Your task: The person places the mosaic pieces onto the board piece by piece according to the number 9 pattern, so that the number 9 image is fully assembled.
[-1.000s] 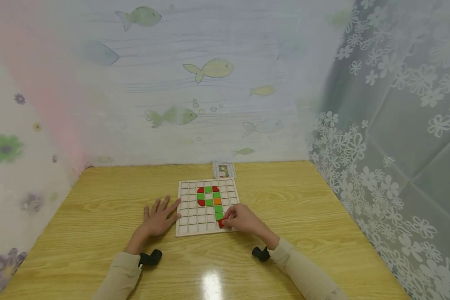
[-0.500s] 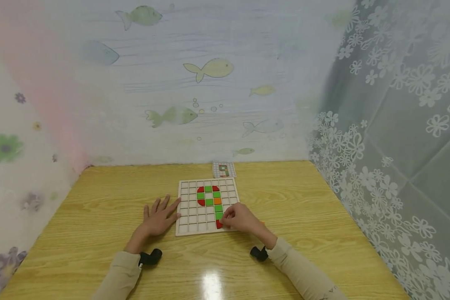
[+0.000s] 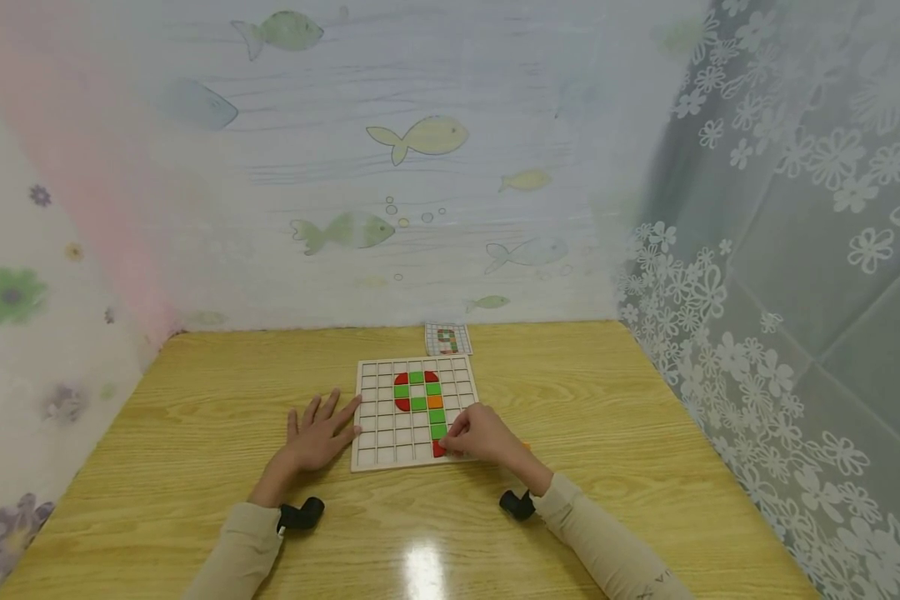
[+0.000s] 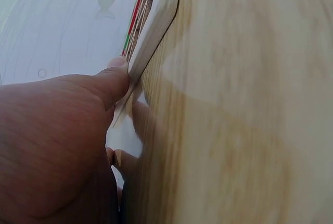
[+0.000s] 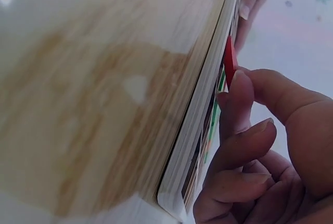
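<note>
A pale wooden grid board lies on the table with green, red and orange tiles forming a figure like a 9. At the lower end of the figure, my right hand pinches a red tile between thumb and index finger. In the right wrist view this red tile stands slightly tilted above the board face, and the other fingers are curled below. My left hand rests with fingers spread beside the board's left edge. Seen from the left wrist, the left thumb touches the board's corner.
Behind the board lies a small printed card showing a similar coloured figure. A bit of orange shows beside the right wrist, mostly hidden. Black wrist mounts sit at both sleeves. A wall with painted fish closes off the table's back edge.
The red tile has turned from a slanted position to line up with the column's bottom cell, the right hand shifting slightly with it. Orange now shows beside the right wrist. The left hand stays still.
</note>
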Available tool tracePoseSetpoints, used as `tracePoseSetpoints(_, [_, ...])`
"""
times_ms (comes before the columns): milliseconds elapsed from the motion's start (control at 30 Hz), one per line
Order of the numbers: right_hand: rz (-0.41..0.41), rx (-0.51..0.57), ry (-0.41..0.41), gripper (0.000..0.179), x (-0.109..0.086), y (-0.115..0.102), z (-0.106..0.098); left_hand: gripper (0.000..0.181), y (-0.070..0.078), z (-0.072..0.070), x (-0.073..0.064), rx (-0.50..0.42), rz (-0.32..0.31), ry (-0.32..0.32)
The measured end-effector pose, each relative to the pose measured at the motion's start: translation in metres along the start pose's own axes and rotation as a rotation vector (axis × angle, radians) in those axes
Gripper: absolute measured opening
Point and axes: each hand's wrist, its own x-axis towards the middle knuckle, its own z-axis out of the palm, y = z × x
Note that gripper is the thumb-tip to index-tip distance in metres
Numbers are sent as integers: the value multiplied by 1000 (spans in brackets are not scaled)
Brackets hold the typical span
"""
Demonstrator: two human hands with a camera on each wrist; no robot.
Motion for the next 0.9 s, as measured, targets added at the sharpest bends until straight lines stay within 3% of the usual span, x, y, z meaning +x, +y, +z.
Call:
tracePoseSetpoints(167, [-5,4,-11,9,0,4,0,62,-1,1,0,-1,-1,-6])
tracePoseSetpoints(900, [-45,-53,19,15,3,4,1,61,0,-1,0,-16,4,-3])
